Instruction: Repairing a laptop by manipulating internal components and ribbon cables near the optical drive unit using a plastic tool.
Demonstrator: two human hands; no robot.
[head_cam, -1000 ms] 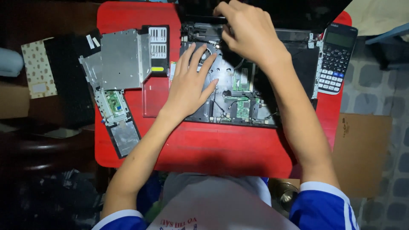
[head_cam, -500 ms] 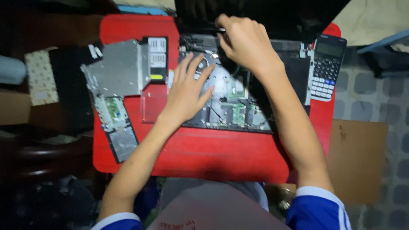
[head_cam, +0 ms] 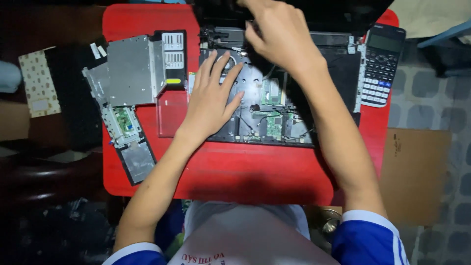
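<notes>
Opened laptop base (head_cam: 274,105) lay on the small table (head_cam: 235,167).
A calculator (head_cam: 380,66) lay right of it, a metal drive (head_cam: 132,71) left, and a removed panel (head_cam: 127,142) in front of the drive.

Left hand (head_cam: 212,100) flat, right hand (head_cam: 282,34) curled

A bare strip of the red plastic table (head_cam: 235,172) lies open at 6 o'clock of the opened black laptop base (head_cam: 333,78); the grey metal drive (head_cam: 130,71) blocks 9 o'clock, the dark calculator (head_cam: 380,66) blocks 3 o'clock
</notes>
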